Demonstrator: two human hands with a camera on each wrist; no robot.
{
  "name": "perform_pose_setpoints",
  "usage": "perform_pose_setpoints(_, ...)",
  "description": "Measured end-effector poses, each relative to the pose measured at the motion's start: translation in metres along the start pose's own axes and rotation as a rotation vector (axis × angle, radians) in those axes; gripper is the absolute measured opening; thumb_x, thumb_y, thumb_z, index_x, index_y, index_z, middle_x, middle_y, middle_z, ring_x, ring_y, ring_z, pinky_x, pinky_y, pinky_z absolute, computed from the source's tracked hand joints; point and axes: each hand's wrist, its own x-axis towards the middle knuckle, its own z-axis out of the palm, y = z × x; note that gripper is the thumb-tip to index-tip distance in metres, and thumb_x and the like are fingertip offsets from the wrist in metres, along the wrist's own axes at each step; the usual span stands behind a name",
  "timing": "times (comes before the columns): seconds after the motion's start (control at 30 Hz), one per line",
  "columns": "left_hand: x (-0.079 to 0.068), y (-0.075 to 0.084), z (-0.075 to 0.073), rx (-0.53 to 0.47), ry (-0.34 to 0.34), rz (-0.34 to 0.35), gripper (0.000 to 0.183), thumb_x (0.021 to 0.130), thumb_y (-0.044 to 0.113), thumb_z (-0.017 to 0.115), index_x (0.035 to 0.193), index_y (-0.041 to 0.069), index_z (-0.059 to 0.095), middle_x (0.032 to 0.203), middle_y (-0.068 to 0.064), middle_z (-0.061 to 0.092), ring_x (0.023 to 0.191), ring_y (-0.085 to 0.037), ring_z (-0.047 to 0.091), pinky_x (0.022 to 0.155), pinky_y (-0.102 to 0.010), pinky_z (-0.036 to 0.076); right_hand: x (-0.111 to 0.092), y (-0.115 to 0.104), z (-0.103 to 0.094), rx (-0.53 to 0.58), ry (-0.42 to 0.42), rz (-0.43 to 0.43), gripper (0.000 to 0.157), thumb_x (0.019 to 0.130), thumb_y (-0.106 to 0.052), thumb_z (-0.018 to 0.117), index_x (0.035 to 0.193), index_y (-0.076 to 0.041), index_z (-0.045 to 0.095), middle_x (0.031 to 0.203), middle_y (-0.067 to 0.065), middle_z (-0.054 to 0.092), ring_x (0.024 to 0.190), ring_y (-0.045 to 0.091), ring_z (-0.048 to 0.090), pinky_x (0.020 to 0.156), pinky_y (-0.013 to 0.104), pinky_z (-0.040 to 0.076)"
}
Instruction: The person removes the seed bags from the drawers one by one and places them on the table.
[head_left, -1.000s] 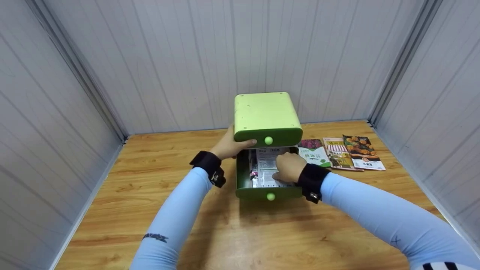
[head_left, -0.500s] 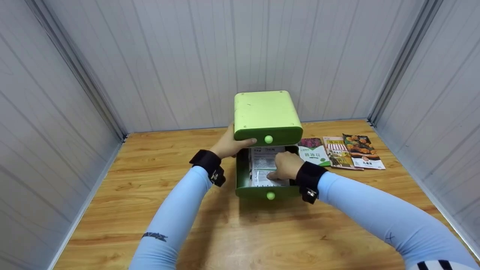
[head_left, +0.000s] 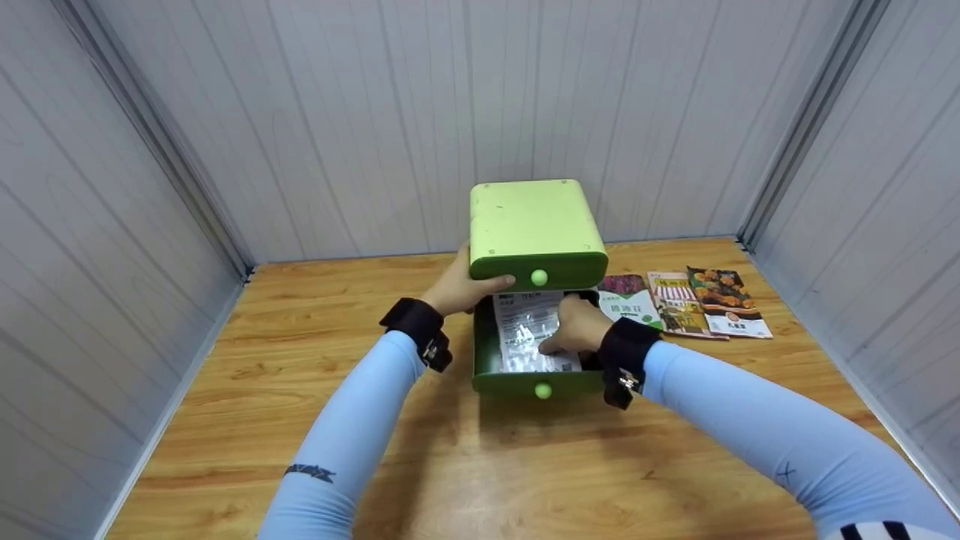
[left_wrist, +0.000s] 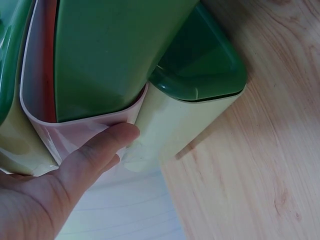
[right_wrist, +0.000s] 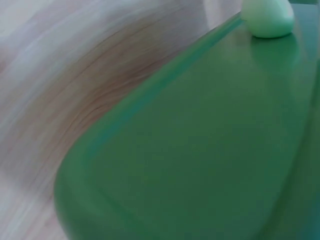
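A light green drawer box (head_left: 536,217) stands near the back wall, its top drawer pushed in. Below, a dark green drawer (head_left: 487,352) is pulled out, a white printed seed packet (head_left: 521,334) lying inside. My left hand (head_left: 461,289) holds the box's left side, thumb across the front; in the left wrist view the thumb (left_wrist: 122,135) lies at a pinkish rim. Reaching into the drawer, my right hand (head_left: 579,326) has its thumb on the packet and curled fingers at its right edge, mostly hidden. The right wrist view shows the drawer front (right_wrist: 200,125).
Right of the box, a purple-flower packet (head_left: 630,304), a yellow-and-pink packet (head_left: 679,304) and an orange-flower packet (head_left: 727,304) lie on the wooden table (head_left: 337,360). Pale panel walls (head_left: 360,127) enclose the back and both sides.
The packet in the drawer has shifted left and turned slightly, with glare now on its surface. My right hand moved slightly left, then back right with it. My left hand stays on the box.
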Motion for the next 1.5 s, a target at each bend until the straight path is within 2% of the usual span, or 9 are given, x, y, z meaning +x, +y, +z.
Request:
perform_pose_setpoints(0.13, -0.001, 0.0, 0.0, 0.018, 0.009, -0.034, 0.1, 0.101, 0.024, 0.08, 0.172, 0.008, 0.011, 0.165, -0.02, 0.035, 0.148, -0.034, 0.047, 0.125, -0.051, 0.041, 0.001, 0.001, -0.003, 0.102, -0.023, 0.028, 0.041, 0.091, -0.021, 0.088, 0.082, -0.009, 0.05, 0.067, 0.0, 0.05, 0.056, 0.015, 0.056, 0.055, 0.029, 0.05)
perform_pose_setpoints(0.27, 0.0, 0.0, 0.0, 0.027, 0.016, -0.055, 0.102, 0.101, 0.025, 0.08, 0.172, 0.008, 0.01, 0.164, -0.02, 0.036, 0.15, -0.034, 0.045, 0.127, -0.05, 0.038, -0.001, 0.002, -0.006, 0.264, 0.0, 0.066, 0.033, 0.091, -0.012, 0.087, 0.1, 0.0, 0.058, 0.083, 0.005, 0.059, 0.062, 0.014, 0.06, 0.057, 0.029, 0.056)
perform_pose_setpoints(0.47, -0.002, 0.001, 0.0, 0.047, 0.028, -0.097, 0.104, 0.1, 0.029, 0.08, 0.172, 0.008, 0.008, 0.165, -0.022, 0.038, 0.151, -0.035, 0.045, 0.126, -0.053, 0.038, -0.004, 0.004, -0.008, 0.403, 0.039, 0.081, 0.081, 0.089, -0.006, 0.084, 0.151, 0.017, 0.036, 0.135, 0.026, 0.058, 0.089, 0.024, 0.065, 0.07, 0.034, 0.062)
perform_pose_setpoints(0.67, -0.002, 0.002, 0.0, 0.041, 0.028, -0.089, 0.104, 0.1, 0.028, 0.081, 0.172, 0.008, 0.008, 0.163, -0.023, 0.039, 0.15, -0.036, 0.045, 0.126, -0.054, 0.038, -0.006, 0.004, -0.009, 0.447, 0.059, 0.09, 0.101, 0.091, -0.005, 0.083, 0.166, 0.012, 0.017, 0.164, 0.035, 0.037, 0.116, 0.033, 0.06, 0.082, 0.039, 0.063)
perform_pose_setpoints(0.83, -0.002, 0.003, 0.0, 0.03, 0.026, -0.082, 0.102, 0.1, 0.027, 0.08, 0.171, 0.007, 0.01, 0.163, -0.022, 0.039, 0.149, -0.035, 0.046, 0.126, -0.053, 0.039, -0.007, 0.005, -0.011, 0.439, 0.092, 0.101, 0.077, 0.09, -0.003, 0.081, 0.152, 0.018, 0.04, 0.141, 0.031, 0.052, 0.082, 0.02, 0.055, 0.067, 0.03, 0.053)
perform_pose_setpoints(1.0, -0.003, 0.003, 0.0, 0.023, 0.027, -0.08, 0.101, 0.1, 0.026, 0.08, 0.171, 0.007, 0.011, 0.163, -0.023, 0.039, 0.149, -0.036, 0.047, 0.126, -0.054, 0.039, -0.008, 0.007, -0.014, 0.392, 0.112, 0.123, 0.056, 0.091, -0.007, 0.082, 0.132, 0.019, 0.054, 0.126, 0.023, 0.055, 0.093, 0.025, 0.056, 0.08, 0.035, 0.055)
perform_pose_setpoints(1.1, -0.003, 0.004, 0.0, 0.022, 0.022, -0.075, 0.1, 0.1, 0.026, 0.08, 0.171, 0.006, 0.012, 0.163, -0.023, 0.038, 0.148, -0.036, 0.047, 0.126, -0.054, 0.039, -0.01, 0.009, -0.016, 0.416, 0.104, 0.12, 0.025, 0.092, -0.005, 0.081, 0.101, 0.006, 0.061, 0.097, 0.011, 0.055, 0.079, 0.02, 0.053, 0.07, 0.031, 0.052)
perform_pose_setpoints(1.27, -0.003, 0.003, 0.0, 0.021, 0.009, -0.054, 0.098, 0.101, 0.024, 0.078, 0.17, 0.005, 0.01, 0.164, -0.023, 0.035, 0.147, -0.035, 0.046, 0.126, -0.053, 0.038, -0.015, 0.014, -0.022, 0.495, 0.061, 0.1, 0.059, 0.097, -0.003, 0.074, 0.059, -0.021, 0.032, 0.055, -0.009, 0.026, 0.047, 0.007, 0.026, 0.049, 0.025, 0.03)
perform_pose_setpoints(1.5, -0.003, 0.003, -0.001, 0.012, 0.003, -0.029, 0.097, 0.102, 0.022, 0.078, 0.171, 0.008, 0.012, 0.163, -0.021, 0.037, 0.146, -0.034, 0.048, 0.126, -0.051, 0.038, -0.017, 0.017, -0.028, 0.573, 0.042, 0.13, 0.064, 0.101, -0.003, 0.07, 0.058, -0.023, 0.028, 0.056, -0.01, 0.02, 0.047, 0.006, 0.022, 0.05, 0.023, 0.025)
